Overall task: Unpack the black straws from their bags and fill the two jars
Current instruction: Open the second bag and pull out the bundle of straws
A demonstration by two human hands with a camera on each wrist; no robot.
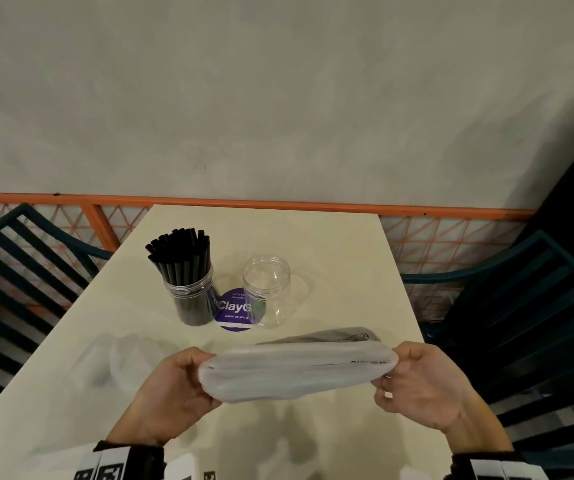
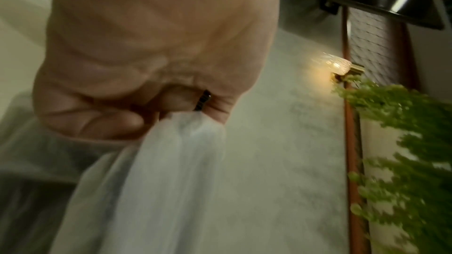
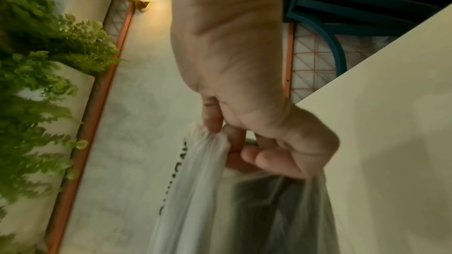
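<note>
I hold a pale translucent plastic bag [image 1: 296, 370] stretched sideways above the near part of the table, and no black straws show in it. My left hand [image 1: 206, 363] grips its left end [image 2: 159, 181], fingers curled around the bunched plastic. My right hand [image 1: 392, 362] pinches the right end [image 3: 195, 190], which carries black print. Behind it a bag of black straws [image 1: 327, 336] lies flat on the table. Farther back, one clear jar [image 1: 190, 296] stands packed with black straws, and an empty clear jar [image 1: 267, 292] stands to its right.
A round purple sticker [image 1: 235, 311] is on the cream table [image 1: 347, 258] between the jars. Crumpled clear plastic [image 1: 122, 358] lies at the near left. Teal slatted chairs [image 1: 527, 306] flank the table, and an orange railing [image 1: 278, 204] and a wall close the far side.
</note>
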